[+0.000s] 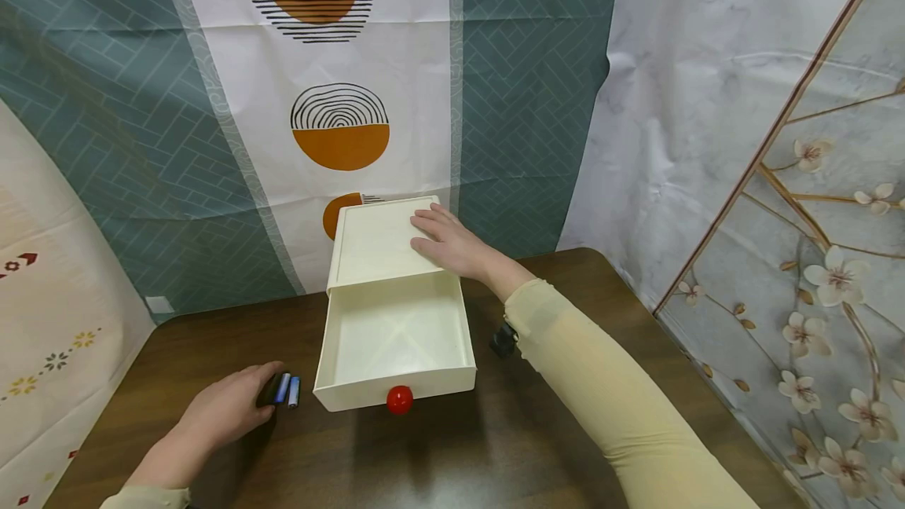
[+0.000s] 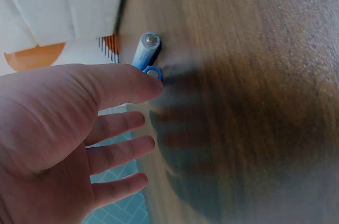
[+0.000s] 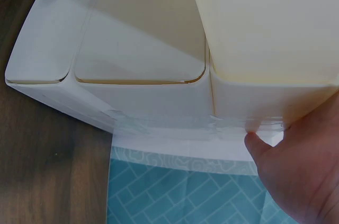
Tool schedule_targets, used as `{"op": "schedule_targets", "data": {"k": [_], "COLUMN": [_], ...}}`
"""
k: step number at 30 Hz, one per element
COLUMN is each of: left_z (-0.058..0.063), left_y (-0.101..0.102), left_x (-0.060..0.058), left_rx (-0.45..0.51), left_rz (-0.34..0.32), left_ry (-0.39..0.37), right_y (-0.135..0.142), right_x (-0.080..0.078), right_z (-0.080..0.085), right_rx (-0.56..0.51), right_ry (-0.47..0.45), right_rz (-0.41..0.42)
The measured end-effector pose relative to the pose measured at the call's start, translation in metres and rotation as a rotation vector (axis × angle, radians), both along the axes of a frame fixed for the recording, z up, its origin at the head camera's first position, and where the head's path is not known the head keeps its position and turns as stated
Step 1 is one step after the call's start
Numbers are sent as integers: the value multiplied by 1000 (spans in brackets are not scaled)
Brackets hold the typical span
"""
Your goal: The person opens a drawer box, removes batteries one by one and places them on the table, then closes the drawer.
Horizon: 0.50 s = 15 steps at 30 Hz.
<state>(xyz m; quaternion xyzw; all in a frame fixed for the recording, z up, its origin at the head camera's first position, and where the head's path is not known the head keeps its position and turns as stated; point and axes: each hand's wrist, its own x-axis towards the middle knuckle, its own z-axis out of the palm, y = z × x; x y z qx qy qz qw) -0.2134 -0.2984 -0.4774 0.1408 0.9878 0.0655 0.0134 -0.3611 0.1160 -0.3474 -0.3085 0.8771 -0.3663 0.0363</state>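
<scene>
Two blue-and-silver batteries (image 1: 293, 392) lie side by side on the table left of a cream drawer unit (image 1: 382, 242). My left hand (image 1: 229, 407) is beside them, thumb and index finger apart around their left side. In the left wrist view, the thumb overlaps one battery (image 2: 146, 49) of the pair, and the other fingers are extended; the index finger is hidden. My right hand (image 1: 452, 243) rests with straight fingers on top of the unit, near its right edge. The unit's top drawer (image 1: 396, 336) is pulled out, with nothing inside and a red round knob (image 1: 399, 400) on its front.
The dark wooden table (image 1: 551, 430) has rounded back corners. Patterned cloth (image 1: 530, 100) hangs right behind the table, and a floral panel (image 1: 834, 352) runs along the right. In the right wrist view, lower drawers (image 3: 143, 33) of the unit stand beneath the open one.
</scene>
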Motion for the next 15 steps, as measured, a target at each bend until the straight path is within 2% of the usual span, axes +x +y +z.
{"op": "schedule_targets", "data": {"k": [8,12,15], "left_z": [9,16,25], "left_y": [-1,0,5], "left_x": [5,12,17], "left_rx": [20,32,44], "left_rz": [-4,-21,-3], "left_ry": [26,108,157], "right_y": [-1,0,0], "right_x": [0,0,0], "right_z": [0,0,0], "right_rx": [6,6,4], "right_ry": [4,6,3], "right_rz": [-4,-4,-2]}}
